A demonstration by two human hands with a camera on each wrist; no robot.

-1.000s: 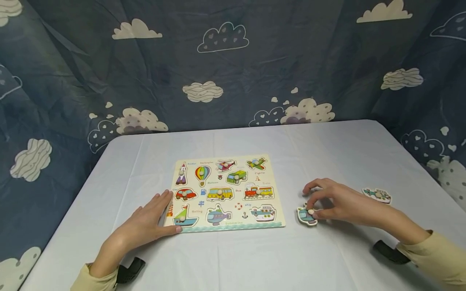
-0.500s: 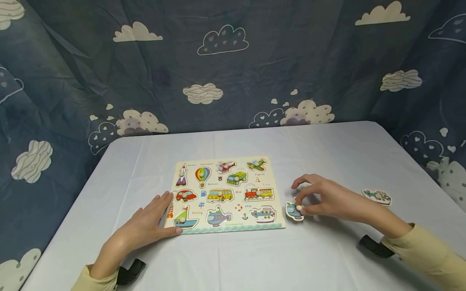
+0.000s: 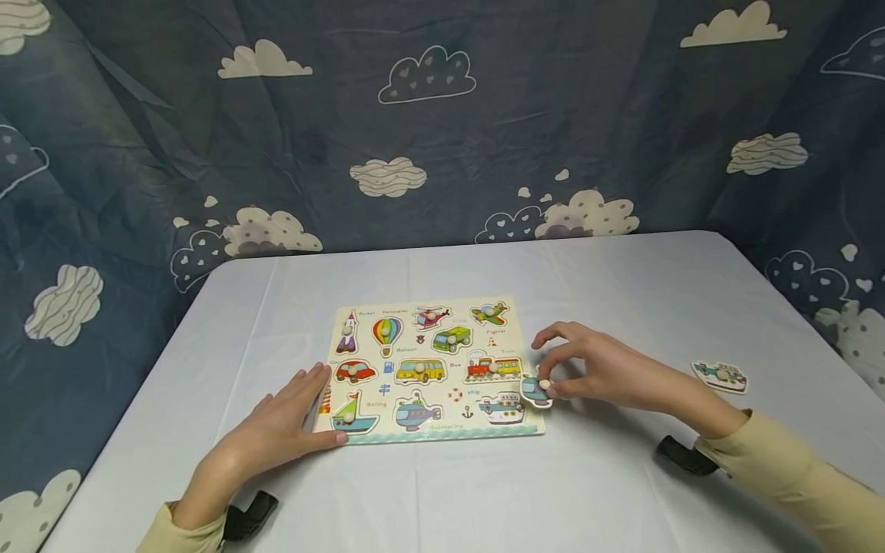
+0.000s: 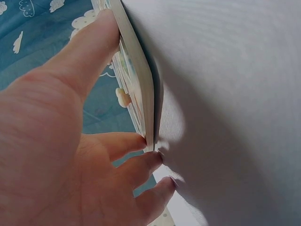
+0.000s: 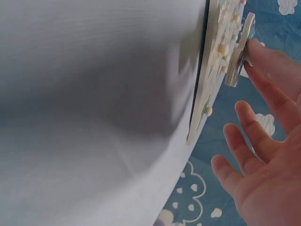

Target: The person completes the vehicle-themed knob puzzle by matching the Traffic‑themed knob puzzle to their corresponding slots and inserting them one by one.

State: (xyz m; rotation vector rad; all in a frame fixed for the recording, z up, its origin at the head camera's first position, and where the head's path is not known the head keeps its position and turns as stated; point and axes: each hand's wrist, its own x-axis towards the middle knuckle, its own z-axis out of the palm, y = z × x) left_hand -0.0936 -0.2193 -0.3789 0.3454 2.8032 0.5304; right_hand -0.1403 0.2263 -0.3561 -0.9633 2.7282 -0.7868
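A cream peg puzzle board (image 3: 442,395) with vehicle pictures lies flat on the table. My left hand (image 3: 273,426) rests at its left edge, thumb on the near left corner and fingers extended along the side. By its round knob, my right hand (image 3: 594,365) pinches a blue-green puzzle piece (image 3: 534,390), apparently the submarine, between thumb and index finger. This piece hangs over the board's right edge, tilted and apart from the surface in the right wrist view. The submarine picture (image 3: 418,413) and the ship picture (image 3: 502,408) on the board show no knob.
A knobbed ship puzzle piece (image 3: 720,376) lies on the white tablecloth (image 3: 484,499), right of the board and beyond the right forearm. Knobs stand up from other pieces, such as the yellow bus (image 3: 420,370). A dark cloud-patterned curtain (image 3: 442,138) hangs behind the table.
My right hand has carried the submarine piece leftward from the tablecloth to above the board's right edge. The left hand and the board have stayed put.
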